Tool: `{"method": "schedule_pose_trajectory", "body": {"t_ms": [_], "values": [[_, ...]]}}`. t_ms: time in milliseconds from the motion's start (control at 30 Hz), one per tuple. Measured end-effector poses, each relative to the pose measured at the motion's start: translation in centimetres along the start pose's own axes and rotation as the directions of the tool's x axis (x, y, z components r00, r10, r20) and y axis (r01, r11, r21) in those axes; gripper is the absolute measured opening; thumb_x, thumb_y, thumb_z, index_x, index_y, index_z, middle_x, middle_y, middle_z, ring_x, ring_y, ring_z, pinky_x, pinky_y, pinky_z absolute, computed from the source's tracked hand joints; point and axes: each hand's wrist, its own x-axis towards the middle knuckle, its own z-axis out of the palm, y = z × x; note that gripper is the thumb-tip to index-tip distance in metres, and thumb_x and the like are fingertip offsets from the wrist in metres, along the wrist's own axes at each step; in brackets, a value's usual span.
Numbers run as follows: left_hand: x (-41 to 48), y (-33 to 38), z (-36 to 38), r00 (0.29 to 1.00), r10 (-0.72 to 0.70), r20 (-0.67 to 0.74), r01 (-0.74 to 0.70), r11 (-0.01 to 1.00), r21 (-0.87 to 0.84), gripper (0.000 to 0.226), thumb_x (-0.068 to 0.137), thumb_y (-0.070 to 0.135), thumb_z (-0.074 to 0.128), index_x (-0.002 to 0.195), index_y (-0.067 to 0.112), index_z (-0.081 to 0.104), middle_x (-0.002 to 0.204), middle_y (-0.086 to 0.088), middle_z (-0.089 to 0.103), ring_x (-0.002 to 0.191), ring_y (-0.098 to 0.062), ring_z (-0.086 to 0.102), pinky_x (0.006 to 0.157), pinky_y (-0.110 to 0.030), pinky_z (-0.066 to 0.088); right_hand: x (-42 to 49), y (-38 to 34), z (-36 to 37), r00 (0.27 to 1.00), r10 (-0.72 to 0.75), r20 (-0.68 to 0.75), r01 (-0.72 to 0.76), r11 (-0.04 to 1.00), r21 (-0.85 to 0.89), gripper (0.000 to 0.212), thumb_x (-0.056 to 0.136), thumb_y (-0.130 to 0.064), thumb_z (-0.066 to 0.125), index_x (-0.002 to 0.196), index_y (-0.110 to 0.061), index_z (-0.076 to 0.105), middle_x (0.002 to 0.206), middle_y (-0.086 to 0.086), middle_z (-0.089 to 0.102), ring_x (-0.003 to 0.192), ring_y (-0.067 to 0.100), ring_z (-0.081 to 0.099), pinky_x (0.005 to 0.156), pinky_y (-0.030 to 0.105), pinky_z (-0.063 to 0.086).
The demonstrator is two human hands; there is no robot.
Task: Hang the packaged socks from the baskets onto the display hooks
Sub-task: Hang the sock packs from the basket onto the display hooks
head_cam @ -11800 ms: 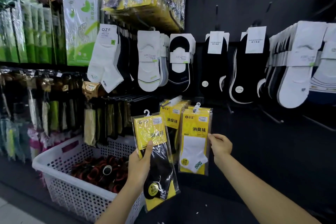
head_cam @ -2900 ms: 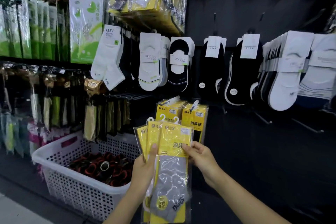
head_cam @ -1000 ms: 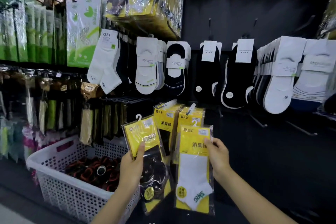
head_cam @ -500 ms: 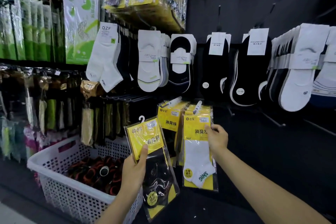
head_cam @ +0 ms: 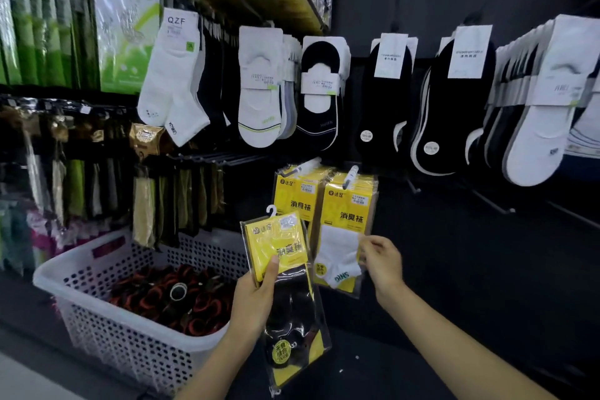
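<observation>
The left hand (head_cam: pixel 256 295) grips the black pack (head_cam: pixel 292 302) low in front of the display. Its thumb presses on the yellow card, the fingers are behind, and the pack tilts with its small white hanger free at the top. Just right of it and a little higher, the white pack (head_cam: pixel 341 247) hangs at the front of a stack on the right hook (head_cam: pixel 350 177). A second yellow stack (head_cam: pixel 292 195) hangs on the hook beside it. The right hand (head_cam: pixel 383 260) is at the white pack's right edge with fingers curled toward it — the blur does not show whether they pinch it or only touch. Left of the hands stands a white basket (head_cam: pixel 113 341) of dark rolled items. Loose socks (head_cam: pixel 259 91) hang in the row above.
</observation>
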Motion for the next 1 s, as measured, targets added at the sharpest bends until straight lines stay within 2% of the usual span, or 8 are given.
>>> {"method": "schedule_pose_trajectory", "body": {"t_ms": [100, 233, 333, 467, 533, 667, 833, 1000], "values": [[-0.3, 0.4, 1.3, 0.995, -0.035, 0.089, 0.032, 0.999, 0.029, 0.036, 0.094, 0.034, 0.052, 0.078, 0.004, 0.064, 0.086, 0.006, 0.054, 0.072, -0.01, 0.058, 0.041, -0.01, 0.035, -3.0, -1.1, 0.1, 0.961, 0.004, 0.277, -0.006, 1.0, 0.009, 0.019, 0.096, -0.031, 0.054, 0.095, -0.016, 0.065, 0.093, 0.004, 0.069, 0.08, 0.014, 0.067, 0.065, 0.019, 0.052], [-0.9, 0.6, 2.6, 0.978, -0.059, 0.2, 0.06, 0.998, 0.004, 0.025, 0.092, 0.037, 0.053, 0.099, 0.022, 0.071, 0.084, 0.002, 0.075, 0.081, -0.01, 0.069, 0.07, -0.017, 0.05, -5.5, -2.0, -0.4, 0.886, 0.035, 0.462, -0.025, 0.999, -0.027, 0.027, 0.092, -0.033, 0.06, 0.1, -0.009, 0.068, 0.094, 0.0, 0.074, 0.083, 0.01, 0.07, 0.071, 0.02, 0.054], [-1.3, 1.1, 3.2, 0.969, -0.067, 0.239, 0.073, 0.997, -0.017, 0.024, 0.088, 0.042, 0.055, 0.103, 0.027, 0.067, 0.093, 0.012, 0.073, 0.091, -0.002, 0.067, 0.072, -0.009, 0.047, -6.1, -2.5, -1.4, 0.901, 0.014, 0.433, -0.019, 1.0, 0.007, 0.031, 0.089, -0.026, 0.064, 0.1, 0.003, 0.063, 0.092, 0.007, 0.074, 0.085, 0.02, 0.069, 0.083, 0.036, 0.054], [-1.5, 1.7, 3.9, 0.954, -0.083, 0.288, 0.107, 0.992, -0.067, 0.035, 0.085, 0.046, 0.054, 0.115, 0.029, 0.056, 0.105, 0.003, 0.071, 0.099, -0.014, 0.067, 0.088, -0.036, 0.053, -5.8, -3.0, -2.9, 0.966, -0.048, 0.254, 0.019, 0.993, 0.118, 0.021, 0.088, -0.022, 0.066, 0.094, -0.002, 0.065, 0.092, 0.018, 0.072, 0.083, 0.025, 0.07, 0.085, 0.042, 0.055], [-1.4, 1.7, 4.3, 0.952, -0.071, 0.297, 0.094, 0.994, -0.063, 0.033, 0.092, 0.036, 0.052, 0.124, 0.031, 0.047, 0.103, 0.0, 0.069, 0.099, -0.017, 0.066, 0.089, -0.037, 0.053, -5.2, -3.3, -3.5, 0.99, -0.044, 0.136, 0.025, 0.991, 0.135, 0.026, 0.089, -0.02, 0.065, 0.091, 0.006, 0.061, 0.097, 0.03, 0.065, 0.082, 0.028, 0.062, 0.091, 0.05, 0.05], [-1.1, 1.7, 5.2, 0.954, -0.048, 0.296, 0.075, 0.994, -0.079, 0.035, 0.095, 0.032, 0.049, 0.13, 0.03, 0.043, 0.101, 0.005, 0.067, 0.098, -0.011, 0.064, 0.078, -0.018, 0.052, -3.8, -4.4, -3.5, 0.993, -0.083, 0.079, 0.075, 0.991, 0.108, 0.016, 0.09, -0.02, 0.064, 0.081, -0.007, 0.062, 0.076, 0.012, 0.064, 0.079, 0.025, 0.059, 0.08, 0.039, 0.05], [0.1, 1.4, 6.0, 0.968, -0.069, 0.24, 0.087, 0.994, -0.066, 0.047, 0.095, 0.037, 0.049, 0.138, 0.021, 0.043, 0.117, 0.013, 0.057, 0.106, -0.004, 0.056, 0.089, -0.023, 0.046, -2.0, -4.5, -1.4, 0.989, -0.127, 0.079, 0.123, 0.991, 0.05, 0.032, 0.091, -0.022, 0.063, 0.095, 0.01, 0.057, 0.077, 0.015, 0.054, 0.074, 0.021, 0.048, 0.067, 0.029, 0.042], [2.4, 0.0, 6.8, 0.979, -0.087, 0.184, 0.089, 0.996, -0.004, 0.051, 0.094, 0.039, 0.049, 0.14, 0.017, 0.042, 0.137, 0.002, 0.051, 0.121, -0.012, 0.05, 0.098, -0.023, 0.039, -0.1, -3.5, 0.4, 0.997, -0.059, 0.04, 0.058, 0.998, 0.026, 0.021, 0.09, -0.022, 0.065, 0.094, -0.001, 0.064, 0.095, 0.019, 0.069, 0.088, 0.029, 0.066, 0.087, 0.044, 0.054]]}}
